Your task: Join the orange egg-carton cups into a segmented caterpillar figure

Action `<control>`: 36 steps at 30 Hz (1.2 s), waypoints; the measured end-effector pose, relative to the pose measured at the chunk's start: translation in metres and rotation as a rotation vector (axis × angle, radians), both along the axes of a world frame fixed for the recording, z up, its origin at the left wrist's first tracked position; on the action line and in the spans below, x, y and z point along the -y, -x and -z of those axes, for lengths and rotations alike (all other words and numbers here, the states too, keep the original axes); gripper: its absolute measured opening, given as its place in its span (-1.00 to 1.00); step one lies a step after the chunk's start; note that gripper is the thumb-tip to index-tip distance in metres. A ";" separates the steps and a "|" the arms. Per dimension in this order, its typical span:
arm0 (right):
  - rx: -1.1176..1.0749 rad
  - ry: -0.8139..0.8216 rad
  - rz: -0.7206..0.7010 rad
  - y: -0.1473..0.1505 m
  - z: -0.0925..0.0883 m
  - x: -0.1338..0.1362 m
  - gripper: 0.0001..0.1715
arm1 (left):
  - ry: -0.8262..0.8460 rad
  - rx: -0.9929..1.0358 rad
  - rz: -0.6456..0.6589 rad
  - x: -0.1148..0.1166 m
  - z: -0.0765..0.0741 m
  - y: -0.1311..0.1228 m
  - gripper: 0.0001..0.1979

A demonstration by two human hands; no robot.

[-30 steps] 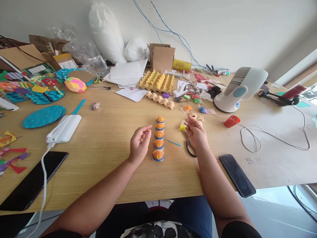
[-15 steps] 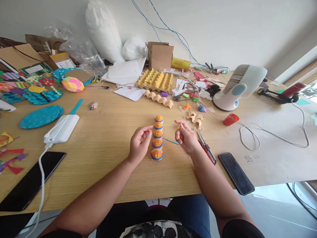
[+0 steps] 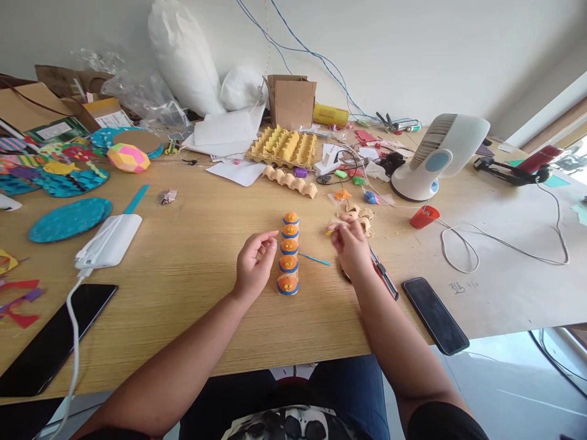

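A row of several egg-carton cups, painted orange with blue rims and small yellow faces, stands upright in the middle of the table. Just left of it is my left hand, half curled, thumb and index slightly apart and nothing visible between them. Across the row, my right hand has its fingers drawn together, slightly blurred. A small yellow piece shows at its fingertips; whether they grip it I cannot tell. Between row and right hand lies a thin blue stick. Beside my right wrist rests a red utility knife.
Cut carton pieces lie behind my right hand. Farther back are a yellow egg tray, a carton strip and a white fan. A phone and red cup are rightward; a white power bank is leftward.
My right hand has turned and drawn its fingers together near the small yellow piece. My left hand keeps its pose beside the row. The whole view has shifted slightly.
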State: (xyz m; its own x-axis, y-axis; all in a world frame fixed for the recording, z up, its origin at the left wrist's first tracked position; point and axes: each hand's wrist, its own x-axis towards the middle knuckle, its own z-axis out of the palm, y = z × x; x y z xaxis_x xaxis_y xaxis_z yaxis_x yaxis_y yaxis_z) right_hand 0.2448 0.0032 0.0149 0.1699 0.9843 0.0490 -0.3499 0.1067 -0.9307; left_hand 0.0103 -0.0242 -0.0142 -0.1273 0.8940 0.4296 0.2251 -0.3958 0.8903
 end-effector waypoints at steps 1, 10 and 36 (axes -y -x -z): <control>0.002 -0.012 0.113 -0.007 -0.001 -0.003 -0.63 | 0.000 0.001 -0.002 0.000 0.000 0.000 -0.74; 1.009 0.193 0.559 -0.063 -0.007 -0.017 -0.65 | 0.004 0.000 0.023 0.003 -0.002 -0.001 -0.72; 1.566 0.530 0.363 -0.069 -0.002 -0.018 -0.42 | -0.086 -0.024 0.017 -0.001 -0.004 0.000 -0.76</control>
State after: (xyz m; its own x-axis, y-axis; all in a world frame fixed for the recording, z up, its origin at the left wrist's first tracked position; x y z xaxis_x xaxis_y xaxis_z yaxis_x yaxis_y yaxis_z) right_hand 0.3139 0.0208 0.0168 0.4858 0.8705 0.0784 0.8461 -0.4459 -0.2919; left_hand 0.0102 -0.0235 -0.0104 -0.1015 0.8558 0.5072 0.2381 -0.4742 0.8476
